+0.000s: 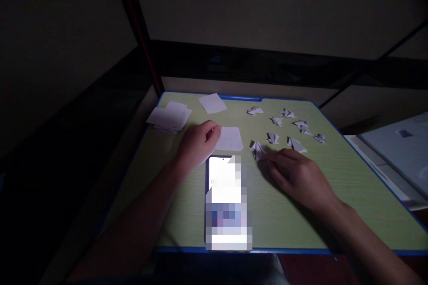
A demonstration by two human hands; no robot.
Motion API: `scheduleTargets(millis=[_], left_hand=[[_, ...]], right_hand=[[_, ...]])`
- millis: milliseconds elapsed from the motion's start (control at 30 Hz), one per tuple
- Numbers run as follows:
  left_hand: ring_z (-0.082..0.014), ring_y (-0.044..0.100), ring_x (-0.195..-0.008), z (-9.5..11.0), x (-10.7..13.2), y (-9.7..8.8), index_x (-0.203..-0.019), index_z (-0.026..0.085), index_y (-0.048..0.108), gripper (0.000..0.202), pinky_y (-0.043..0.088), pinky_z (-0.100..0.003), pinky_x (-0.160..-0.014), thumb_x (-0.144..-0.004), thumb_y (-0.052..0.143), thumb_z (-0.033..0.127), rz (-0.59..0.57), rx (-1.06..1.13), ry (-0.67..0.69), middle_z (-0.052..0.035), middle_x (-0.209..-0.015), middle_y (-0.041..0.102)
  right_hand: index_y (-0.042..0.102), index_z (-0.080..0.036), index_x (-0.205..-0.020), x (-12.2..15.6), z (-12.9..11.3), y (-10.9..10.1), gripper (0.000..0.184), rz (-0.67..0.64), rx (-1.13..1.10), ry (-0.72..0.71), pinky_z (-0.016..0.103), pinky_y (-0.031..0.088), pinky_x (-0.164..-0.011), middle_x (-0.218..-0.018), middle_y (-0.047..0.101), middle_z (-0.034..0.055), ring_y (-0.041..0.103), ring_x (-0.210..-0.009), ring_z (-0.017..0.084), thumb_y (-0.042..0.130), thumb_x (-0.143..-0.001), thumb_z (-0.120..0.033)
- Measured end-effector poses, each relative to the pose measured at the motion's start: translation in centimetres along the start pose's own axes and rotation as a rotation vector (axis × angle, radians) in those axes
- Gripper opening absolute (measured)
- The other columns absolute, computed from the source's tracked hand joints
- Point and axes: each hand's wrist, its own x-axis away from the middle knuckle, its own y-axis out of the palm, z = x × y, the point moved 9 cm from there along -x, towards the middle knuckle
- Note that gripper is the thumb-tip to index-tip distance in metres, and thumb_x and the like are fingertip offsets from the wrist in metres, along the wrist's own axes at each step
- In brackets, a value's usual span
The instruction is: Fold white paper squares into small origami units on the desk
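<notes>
My right hand (pixel 297 176) reaches over the right half of the table with its index finger stretched out. That fingertip touches the near right edge of a small folded paper figure (pixel 257 150); the thumb is lower and apart from the paper. My left hand (pixel 200 140) rests in a loose fist at the left edge of a stack of square white paper (pixel 229 138), and nothing shows in its curled fingers. Between my forearms lies a phone (pixel 225 178) with a bright, partly blurred screen. Another folded paper figure (pixel 296 144) is just beyond my right knuckles.
A pile of loose paper sheets (pixel 169 116) lies at the table's far left, and a single sheet (pixel 213 103) near the back edge. Several folded figures (pixel 277 121) are scattered at the back right. The green table (pixel 187 213) has a blue rim. Beside it stands a pale flat box (pixel 401 147).
</notes>
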Motion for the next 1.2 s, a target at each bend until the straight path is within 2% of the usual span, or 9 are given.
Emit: scheduleTargets(millis=[333,567,1200], left_hand=[[-0.0112,0.052,-0.053,0.3,-0.1,-0.1,-0.073,0.018,0.061,0.028,0.034,-0.025,-0.052,-0.091,0.045,0.031,-0.004,-0.023,0.007,-0.0004,-0.056,0.057],[-0.0109,0.051,-0.051,0.3,-0.2,-0.3,-0.071,0.017,0.060,0.029,0.034,-0.023,-0.052,-0.091,0.044,0.032,0.005,-0.063,0.032,0.0015,-0.053,0.055],[-0.0103,0.051,-0.050,0.4,-0.1,-0.3,-0.070,0.017,0.061,0.030,0.034,-0.023,-0.051,-0.091,0.045,0.030,0.008,-0.075,0.050,0.0008,-0.053,0.055]], right_hand=[[0.070,-0.014,-0.108,-0.1,0.1,0.8,0.034,-0.036,-0.012,0.014,0.038,0.054,-0.064,-0.086,0.066,0.0120,0.063,-0.070,0.022,0.045,-0.089,-0.026],[0.073,-0.011,-0.103,-0.2,-0.5,0.3,0.030,0.050,-0.016,-0.057,0.041,0.056,-0.076,-0.102,0.069,0.0150,0.064,-0.087,0.026,0.049,-0.088,-0.023],[0.072,-0.011,-0.105,-0.3,-1.1,0.0,0.028,0.100,-0.039,-0.110,0.041,0.055,-0.075,-0.101,0.071,0.0127,0.062,-0.084,0.025,0.053,-0.088,-0.024]])
